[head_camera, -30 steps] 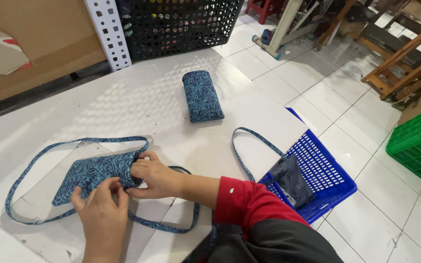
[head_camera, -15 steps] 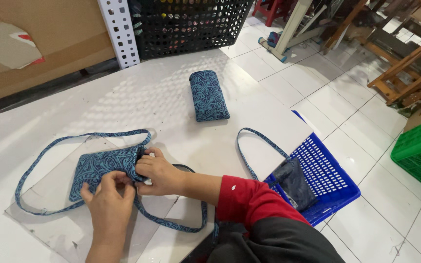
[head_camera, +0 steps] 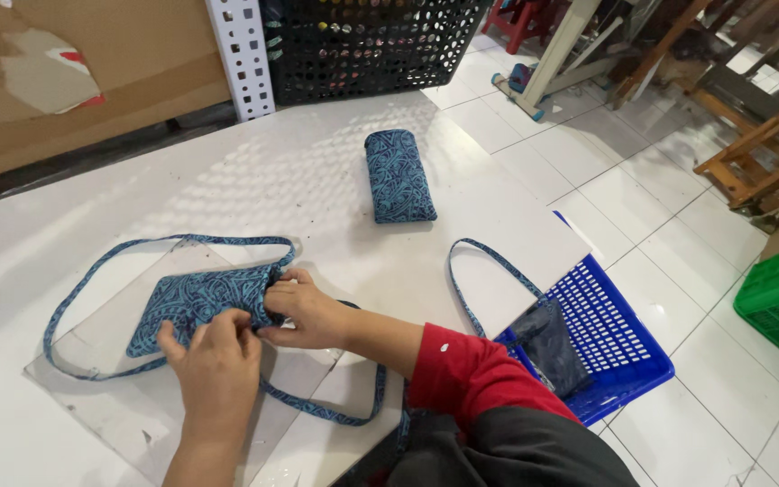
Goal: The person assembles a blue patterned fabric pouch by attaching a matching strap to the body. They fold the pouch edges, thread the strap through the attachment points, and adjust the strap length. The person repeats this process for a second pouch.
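Both hands pinch the blue patterned pouch: left hand presses its lower edge, right hand grips its end. Its long strap loops around it on the white counter. Beyond the pouch lies a folded matching pouch.

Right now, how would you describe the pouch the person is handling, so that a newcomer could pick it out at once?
Start at the white table and go to its near left part, where a clear plastic sheet lies. On it rests the blue patterned pouch, with the left hand and right hand on it. Unlike the rolled pouch farther back, it lies flat and trails a long strap.
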